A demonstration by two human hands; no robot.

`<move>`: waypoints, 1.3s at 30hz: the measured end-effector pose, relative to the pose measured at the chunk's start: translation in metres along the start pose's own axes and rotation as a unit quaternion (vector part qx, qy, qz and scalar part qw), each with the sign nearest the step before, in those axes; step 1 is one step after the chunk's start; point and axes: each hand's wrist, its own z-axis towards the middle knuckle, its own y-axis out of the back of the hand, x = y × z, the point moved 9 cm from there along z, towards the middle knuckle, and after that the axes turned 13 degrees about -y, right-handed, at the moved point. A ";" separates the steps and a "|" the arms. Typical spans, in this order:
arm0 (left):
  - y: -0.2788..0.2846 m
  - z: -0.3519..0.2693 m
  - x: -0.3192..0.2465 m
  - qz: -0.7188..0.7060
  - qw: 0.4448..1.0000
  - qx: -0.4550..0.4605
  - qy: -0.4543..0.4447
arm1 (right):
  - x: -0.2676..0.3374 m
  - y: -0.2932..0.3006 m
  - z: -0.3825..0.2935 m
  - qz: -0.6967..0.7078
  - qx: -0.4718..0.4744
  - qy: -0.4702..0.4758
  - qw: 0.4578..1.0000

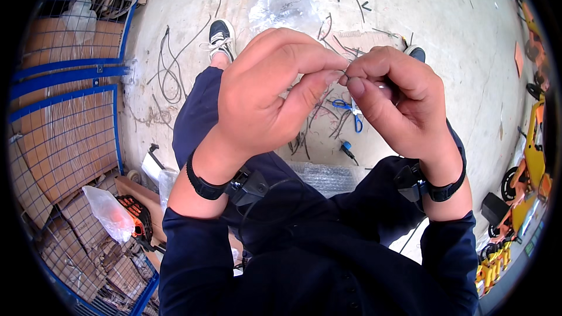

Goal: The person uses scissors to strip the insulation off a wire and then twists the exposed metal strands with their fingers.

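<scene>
My left hand (268,92) and my right hand (401,96) meet at the fingertips, raised above the floor between my legs. Pinched between them is a thin dark wire (346,73), mostly hidden by the fingers. Thumb and forefinger of each hand press on it. Below the hands lie blue-handled scissors (358,116), partly covered by my right thumb. Cut cable pieces (300,140) and thin reddish strands are scattered around them. Closer to me is a blue-and-black connector (347,147) with a short cable.
At the left stands a blue wire-mesh cage (66,105) holding cardboard. A loose black cable (169,74) lies coiled beside my shoe (221,37). Clear plastic film (283,8) rests ahead on the concrete floor (474,96). Yellow and orange wheeled equipment (524,153) lines the right side.
</scene>
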 end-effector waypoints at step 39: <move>0.000 0.003 -0.006 0.104 0.993 0.006 -0.051 | 0.001 -0.003 0.003 -0.076 -0.048 0.021 0.996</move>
